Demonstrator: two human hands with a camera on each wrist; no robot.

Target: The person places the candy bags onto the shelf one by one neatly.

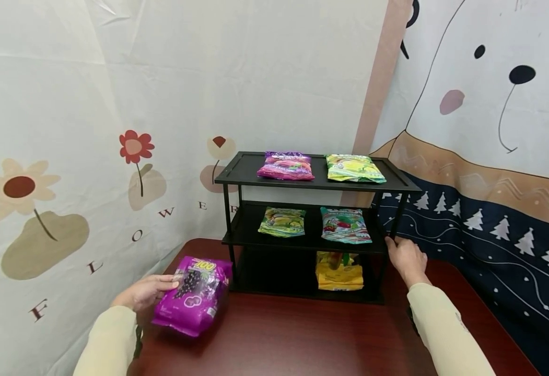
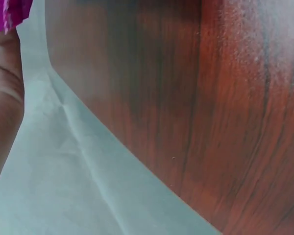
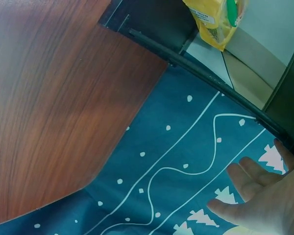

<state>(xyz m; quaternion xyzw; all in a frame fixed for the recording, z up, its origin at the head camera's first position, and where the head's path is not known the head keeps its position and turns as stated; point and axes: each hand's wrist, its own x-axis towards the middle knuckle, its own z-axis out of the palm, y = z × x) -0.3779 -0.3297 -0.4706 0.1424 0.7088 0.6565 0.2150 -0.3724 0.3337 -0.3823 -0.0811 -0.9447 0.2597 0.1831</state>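
Note:
At the left in the head view, my left hand (image 1: 144,293) pinches the side of a purple bag of grape candy (image 1: 194,295), thumb on its front. The bag is tilted over the table in front of the rack's left side. Only a corner of the purple bag (image 2: 7,14) and part of the left hand (image 2: 5,93) show in the left wrist view. My right hand (image 1: 407,257) touches the right side of the black three-tier rack (image 1: 318,184) at its middle shelf. In the right wrist view, the fingers of the right hand (image 3: 264,196) are loosely spread, one fingertip at the frame.
Pink-purple (image 1: 285,166) and yellow-green (image 1: 354,168) candy bags lie on the top shelf. A green-yellow bag (image 1: 282,222) and a teal bag (image 1: 346,225) are on the middle one. Below sits a yellow bag (image 1: 340,274). Printed cloth (image 1: 255,78) hangs behind the red-brown table (image 1: 302,334).

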